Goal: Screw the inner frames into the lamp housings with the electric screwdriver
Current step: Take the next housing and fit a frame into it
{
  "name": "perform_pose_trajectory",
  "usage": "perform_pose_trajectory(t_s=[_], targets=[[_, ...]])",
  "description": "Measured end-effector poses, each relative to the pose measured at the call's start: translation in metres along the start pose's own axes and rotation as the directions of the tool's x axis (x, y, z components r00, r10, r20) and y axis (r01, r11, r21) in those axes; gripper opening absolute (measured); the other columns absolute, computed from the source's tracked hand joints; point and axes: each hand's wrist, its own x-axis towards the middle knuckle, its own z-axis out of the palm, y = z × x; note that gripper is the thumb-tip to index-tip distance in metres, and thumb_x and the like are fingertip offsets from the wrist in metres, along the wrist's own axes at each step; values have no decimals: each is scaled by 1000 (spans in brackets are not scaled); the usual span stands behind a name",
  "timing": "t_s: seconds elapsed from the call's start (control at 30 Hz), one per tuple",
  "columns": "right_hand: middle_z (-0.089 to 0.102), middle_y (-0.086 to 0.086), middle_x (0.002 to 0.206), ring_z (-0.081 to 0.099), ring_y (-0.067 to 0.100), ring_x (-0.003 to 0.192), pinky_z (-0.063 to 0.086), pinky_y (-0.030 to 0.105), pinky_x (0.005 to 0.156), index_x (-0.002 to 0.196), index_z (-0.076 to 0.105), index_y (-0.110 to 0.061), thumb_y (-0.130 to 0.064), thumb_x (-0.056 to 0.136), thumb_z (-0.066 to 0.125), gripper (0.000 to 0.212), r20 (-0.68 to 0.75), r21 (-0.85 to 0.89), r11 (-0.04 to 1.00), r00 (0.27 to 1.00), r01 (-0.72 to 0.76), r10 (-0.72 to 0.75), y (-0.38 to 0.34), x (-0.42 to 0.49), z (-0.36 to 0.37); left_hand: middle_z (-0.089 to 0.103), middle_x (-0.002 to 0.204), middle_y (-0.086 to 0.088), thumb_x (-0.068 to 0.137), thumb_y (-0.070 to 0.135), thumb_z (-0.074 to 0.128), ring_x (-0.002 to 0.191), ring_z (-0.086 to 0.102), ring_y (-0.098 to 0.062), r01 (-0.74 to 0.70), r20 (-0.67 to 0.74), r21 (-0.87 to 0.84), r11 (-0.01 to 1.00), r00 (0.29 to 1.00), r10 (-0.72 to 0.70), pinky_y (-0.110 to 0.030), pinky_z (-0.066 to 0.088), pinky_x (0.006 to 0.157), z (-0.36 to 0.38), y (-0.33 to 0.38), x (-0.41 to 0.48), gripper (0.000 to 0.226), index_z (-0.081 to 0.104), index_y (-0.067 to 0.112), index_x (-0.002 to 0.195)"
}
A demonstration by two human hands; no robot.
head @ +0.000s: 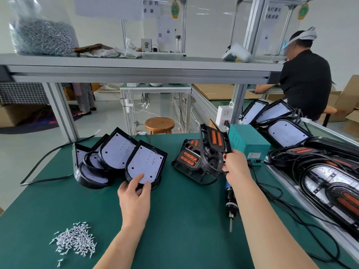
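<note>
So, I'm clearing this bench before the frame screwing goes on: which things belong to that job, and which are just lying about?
For the job: lamp housings, inner frames, electric screwdriver, loose screws.

Lying about: brown case and white cloths on the shelf, clear bottle, wooden stool.

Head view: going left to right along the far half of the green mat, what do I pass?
Stacked lamp housings → inner frames, one gripped by the right hand → teal power box → more lamps on the side bench.
</note>
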Motion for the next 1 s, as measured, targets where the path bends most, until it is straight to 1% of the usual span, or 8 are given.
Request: perform_pose_trajectory(t_s=[0.1, 0.23, 0.43, 0.63, 0.7, 0.8, 0.87, 1.0], targets=[[61, 2, 80, 51, 15, 63, 40, 17, 38, 88, 63, -15, 6, 99, 39, 34, 27, -19, 999, 999, 26, -25, 14, -21, -4, 45, 136, -4, 98, 27, 61, 79, 54, 10, -18, 0, 89, 996, 1000, 18, -24, 36, 88, 3, -1, 8, 32, 67, 24, 129], [70, 0, 101, 64, 23, 92, 56, 44, 83, 108, 68, -19, -1, 102, 44, 31, 75, -128, 978, 985, 164, -155, 42, -41, 3, 48, 123, -3, 99, 24, 60, 79, 55, -1, -37, -33, 131, 991, 999, 42, -23, 36, 85, 6, -4, 6, 33, 67, 19, 131], [65, -3, 106, 58, 0, 82, 43, 16, 67, 113, 59, -28, -2, 102, 41, 34, -7, -225, 926, 949, 304, -314, 73, -65, 9, 46, 112, -7, 96, 12, 63, 77, 55, -11, -83, -71, 119, 989, 993, 92, -28, 45, 85, 2, -4, 2, 20, 73, 22, 111], [63, -2, 124, 56, 12, 117, 41, 27, 107, 137, 57, -10, 1, 103, 45, 38, 9, -240, 829, 855, 505, -518, 86, -92, 13, 47, 107, -9, 93, 9, 65, 78, 54, -12, -123, -53, 209, 970, 989, 136, -21, 47, 75, 2, -7, 0, 15, 73, 21, 89], [68, -9, 118, 62, 6, 109, 48, 26, 99, 134, 58, -18, -3, 105, 43, 36, 96, -161, 868, 883, 470, -460, 87, -96, 14, 47, 104, -11, 92, 11, 69, 81, 51, -20, -159, -48, 279, 947, 983, 179, -38, 51, 87, 5, -7, -3, 10, 75, 16, 96], [74, -4, 107, 68, 6, 86, 55, 23, 70, 124, 59, -25, -5, 108, 38, 34, 339, -11, 977, 920, 212, -196, 90, -99, 20, 43, 108, -15, 92, 23, 72, 99, 42, -32, -248, 70, 578, 777, 964, 256, -39, 41, 96, 12, -7, -8, 36, 69, 21, 128], [71, 6, 121, 70, 16, 100, 59, 33, 82, 131, 57, -22, -6, 109, 37, 34, 438, -2, 999, 898, 48, -42, 93, -97, 24, 43, 113, -15, 94, 26, 68, 103, 39, -34, -253, 110, 692, 676, 962, 248, -38, 38, 96, 13, -7, -9, 44, 62, 27, 137], [74, 3, 119, 66, 25, 116, 50, 45, 106, 123, 61, -24, -5, 106, 39, 33, 463, 13, 1000, 886, -15, 7, 95, -93, 30, 52, 121, -18, 93, 17, 66, 108, 41, -36, -246, 100, 639, 729, 966, 239, -38, 35, 98, 8, -11, -3, 38, 67, 26, 130]])
